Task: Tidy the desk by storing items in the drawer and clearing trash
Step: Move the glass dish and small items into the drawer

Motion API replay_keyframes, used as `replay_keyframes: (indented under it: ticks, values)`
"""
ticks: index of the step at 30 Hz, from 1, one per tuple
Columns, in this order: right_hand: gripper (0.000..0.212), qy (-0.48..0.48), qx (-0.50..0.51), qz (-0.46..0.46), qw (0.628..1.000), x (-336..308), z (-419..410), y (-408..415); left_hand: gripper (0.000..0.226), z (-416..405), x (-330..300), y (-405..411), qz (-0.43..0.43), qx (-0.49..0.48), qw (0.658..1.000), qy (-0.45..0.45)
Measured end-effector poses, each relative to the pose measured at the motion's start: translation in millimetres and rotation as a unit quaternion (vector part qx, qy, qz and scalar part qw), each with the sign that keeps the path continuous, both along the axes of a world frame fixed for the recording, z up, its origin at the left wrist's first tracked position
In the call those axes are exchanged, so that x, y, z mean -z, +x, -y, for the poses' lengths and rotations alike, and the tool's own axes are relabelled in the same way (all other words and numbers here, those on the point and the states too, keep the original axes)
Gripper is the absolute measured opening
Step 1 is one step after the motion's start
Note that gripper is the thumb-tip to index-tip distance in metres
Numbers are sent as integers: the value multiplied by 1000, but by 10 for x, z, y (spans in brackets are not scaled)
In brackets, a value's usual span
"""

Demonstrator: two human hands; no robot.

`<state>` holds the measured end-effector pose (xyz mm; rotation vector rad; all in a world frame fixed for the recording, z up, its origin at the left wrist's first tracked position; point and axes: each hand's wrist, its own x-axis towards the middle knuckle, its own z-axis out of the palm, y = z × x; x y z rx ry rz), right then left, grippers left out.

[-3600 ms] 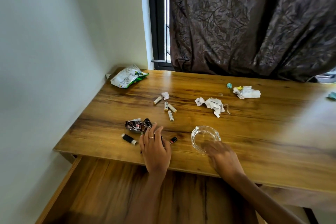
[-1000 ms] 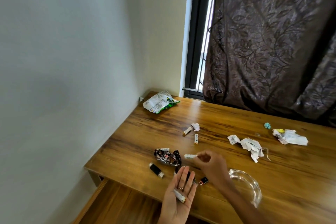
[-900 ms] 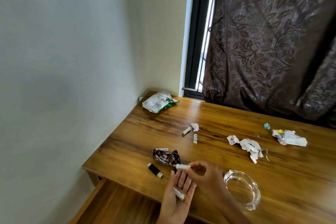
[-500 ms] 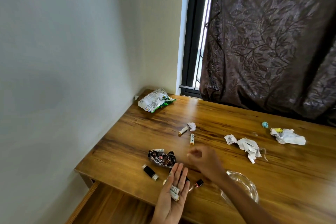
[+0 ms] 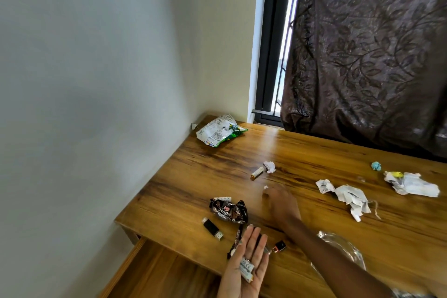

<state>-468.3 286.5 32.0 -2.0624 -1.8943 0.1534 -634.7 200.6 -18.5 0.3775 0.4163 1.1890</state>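
Note:
My left hand [image 5: 244, 264] lies palm up over the desk's front edge, fingers straight, with two white batteries [image 5: 246, 268] resting on the palm. My right hand [image 5: 281, 203] reaches over the wooden desk [image 5: 302, 152] and its fingertips pinch a third battery [image 5: 265, 187], of which only the white tip shows. Another battery [image 5: 257, 172] lies further back. A black USB stick [image 5: 212, 227] and a small red-and-black stick [image 5: 279, 247] lie near the front edge. The open drawer [image 5: 150, 273] is below at the left.
A dark chocolate wrapper [image 5: 228, 210] lies left of my right hand. A chips bag [image 5: 221, 131] sits in the far corner by the wall. Crumpled papers [image 5: 349, 197] [image 5: 412, 184] [image 5: 270, 166] and a blue scrap [image 5: 376, 166] lie right. A glass ashtray [image 5: 343, 248] sits under my right forearm.
My right hand dropped a second battery into my left palm, then reached back to a battery on the desk. The left hand stayed palm up.

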Motion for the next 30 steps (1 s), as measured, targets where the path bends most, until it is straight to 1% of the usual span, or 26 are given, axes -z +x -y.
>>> replay_keyframes:
  ticks: [1, 2, 3, 4, 5, 6, 7, 8, 9, 10, 12, 14, 15, 17, 18, 21, 23, 24, 26, 28, 30]
  values:
    - [28, 3, 4, -42, 999, -29, 51, 9, 50, 33, -104, 46, -26, 23, 998, -47]
    - [26, 8, 9, -94, 995, -85, 113, -3, 64, 99, -147, 133, 34, 68, 992, -103]
    - [24, 15, 8, -147, 989, -150, 182, -21, 75, 189, -117, 212, 99, 77, 986, -112]
    - [23, 23, -3, -189, 982, -223, 267, -53, 80, 195, -150, 232, 127, 67, 981, -128]
    - [22, 25, -25, -218, 975, -305, 371, -96, 79, 185, -224, 223, 111, 68, 981, -145]
    - [22, 18, -55, -238, 970, -389, 485, -141, 69, 164, -306, 236, 67, 63, 981, -171]
    - [21, 1, -89, -252, 964, -472, 609, -196, 55, 146, -359, 258, 41, 56, 980, -189]
    - [21, -31, -121, -261, 957, -533, 725, -254, 46, 136, -418, 272, 27, 41, 978, -205]
    - [22, -66, -148, -269, 949, -568, 815, -306, 44, 122, -446, 275, 29, 27, 976, -213]
    - [24, -92, -169, -277, 941, -586, 880, -348, 43, 115, -478, 269, 52, 16, 977, -207]
    - [24, -104, -178, -283, 937, -592, 924, -378, 44, 128, -531, 243, 78, 8, 978, -192]
    - [20, -80, -156, -284, 942, -625, 841, -355, 50, 127, -522, 198, 74, 1, 978, -196]
    - [18, -59, -143, -278, 948, -655, 765, -334, 59, 127, -495, 180, 79, -1, 978, -194]
    - [16, -7, -118, -245, 962, -672, 530, -266, 82, 130, -451, 125, 108, 9, 979, -175]
    - [18, 11, -109, -216, 970, -660, 382, -224, 85, 132, -436, 93, 117, 13, 979, -165]
    - [27, 7, -92, -100, 991, -547, -115, -104, 80, 139, -408, 22, 120, 25, 980, -154]
    - [30, -13, -87, 2, 996, -432, -407, -44, 78, 154, -376, -31, 119, 17, 981, -150]
    - [30, -21, -90, 60, 994, -375, -513, -28, 81, 167, -367, -66, 116, 13, 982, -151]
    - [31, -24, -119, 158, 980, -280, -649, -12, 96, 202, -368, -142, 109, 4, 981, -161]
    - [31, -24, -146, 214, 966, -216, -702, -16, 104, 244, -357, -225, 106, -10, 981, -164]
    - [29, -30, -160, 252, 954, -206, -701, -38, 104, 274, -378, -295, 99, -14, 982, -158]
